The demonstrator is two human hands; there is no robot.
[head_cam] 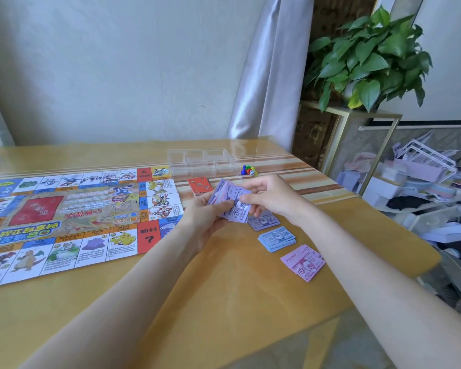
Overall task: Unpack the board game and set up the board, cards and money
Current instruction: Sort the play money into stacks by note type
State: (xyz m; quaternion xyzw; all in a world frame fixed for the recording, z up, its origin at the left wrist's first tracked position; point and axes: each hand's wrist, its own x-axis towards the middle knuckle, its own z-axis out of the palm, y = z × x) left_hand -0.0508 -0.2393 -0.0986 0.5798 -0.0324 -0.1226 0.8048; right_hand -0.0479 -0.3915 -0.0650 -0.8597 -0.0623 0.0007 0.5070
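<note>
The colourful game board [72, 217] lies unfolded on the left half of the table. My left hand [205, 217] grips a fanned stack of purple banknotes [230, 199] just right of the board. My right hand [270, 199] pinches the top notes of that stack from the right. On the table under and in front of my right hand lie three piles of money: a purple pile [264, 222], a blue pile [277, 238] and a pink pile [303, 262]. A red card deck [199, 185] sits beyond my hands.
A clear plastic compartment tray [202, 162] stands at the back of the wooden table [224, 302]. Coloured pawns and a die [248, 170] sit beside it. To the right, past the table edge, are a potted plant [367, 57] and cluttered boxes [423, 187].
</note>
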